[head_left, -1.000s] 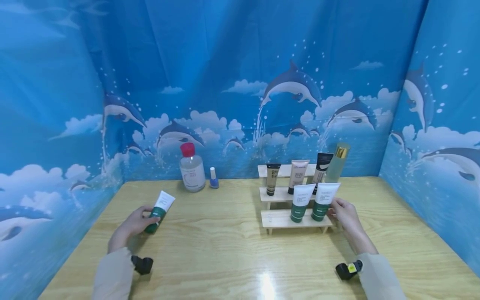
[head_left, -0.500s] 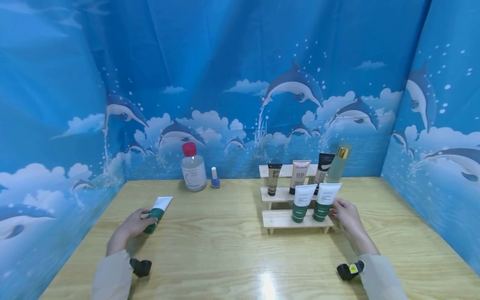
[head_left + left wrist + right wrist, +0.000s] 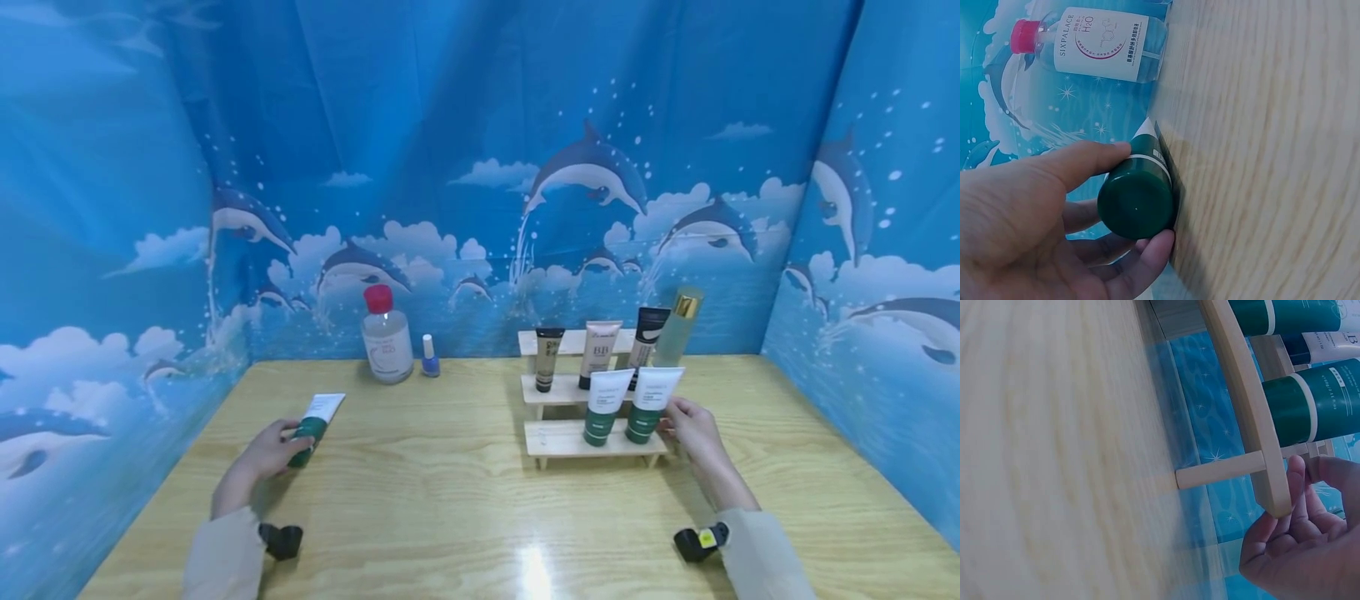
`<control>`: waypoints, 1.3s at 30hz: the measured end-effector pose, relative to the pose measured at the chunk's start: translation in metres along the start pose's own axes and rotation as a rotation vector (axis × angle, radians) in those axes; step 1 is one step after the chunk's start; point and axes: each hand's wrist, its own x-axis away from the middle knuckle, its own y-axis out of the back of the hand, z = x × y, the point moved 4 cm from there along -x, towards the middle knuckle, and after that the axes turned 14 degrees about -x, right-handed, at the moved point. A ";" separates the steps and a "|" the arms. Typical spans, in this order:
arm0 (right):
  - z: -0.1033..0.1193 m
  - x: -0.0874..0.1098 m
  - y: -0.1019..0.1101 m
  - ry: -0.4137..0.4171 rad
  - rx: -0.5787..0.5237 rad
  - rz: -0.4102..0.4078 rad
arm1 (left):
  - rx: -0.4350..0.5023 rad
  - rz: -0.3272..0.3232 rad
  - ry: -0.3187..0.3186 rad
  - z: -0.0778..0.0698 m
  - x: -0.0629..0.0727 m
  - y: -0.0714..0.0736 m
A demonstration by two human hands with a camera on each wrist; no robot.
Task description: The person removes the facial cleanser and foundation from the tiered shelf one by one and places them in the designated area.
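Note:
In the head view my left hand [image 3: 262, 450] holds a green-and-white squeeze tube [image 3: 318, 417] low at the left of the table. The left wrist view shows thumb and fingers round its dark green cap [image 3: 1136, 203], the tube lying along the tabletop. At the right, my right hand [image 3: 692, 427] is at the end of a tiered wooden stand [image 3: 558, 442]. Its curled fingers [image 3: 1259, 540] grip the lowest shelf's end [image 3: 1272, 494] in the right wrist view. Two matching green-and-white tubes [image 3: 606, 404] stand on that shelf, caps down, beside this hand.
Higher up the stand are a gold tube [image 3: 547, 360], a pink BB tube [image 3: 598, 354], a black-topped tube [image 3: 647, 342] and a gold-capped bottle [image 3: 677, 329]. A red-capped bottle [image 3: 387, 346] and blue nail polish [image 3: 430, 362] stand at the back. A dolphin-print curtain [image 3: 450, 150] encloses the table.
The white end of the tube in my left hand has come down toward the table over the second. My right hand keeps its place at the stand.

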 end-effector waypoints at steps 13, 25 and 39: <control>-0.001 0.001 -0.001 0.004 -0.018 -0.001 | -0.036 -0.082 0.004 -0.007 0.006 0.006; 0.001 0.001 0.000 0.005 -0.020 -0.006 | -0.022 -0.276 -0.073 -0.031 0.013 0.010; 0.000 0.003 -0.001 0.004 -0.048 0.001 | -0.026 -0.307 -0.172 -0.075 0.009 -0.011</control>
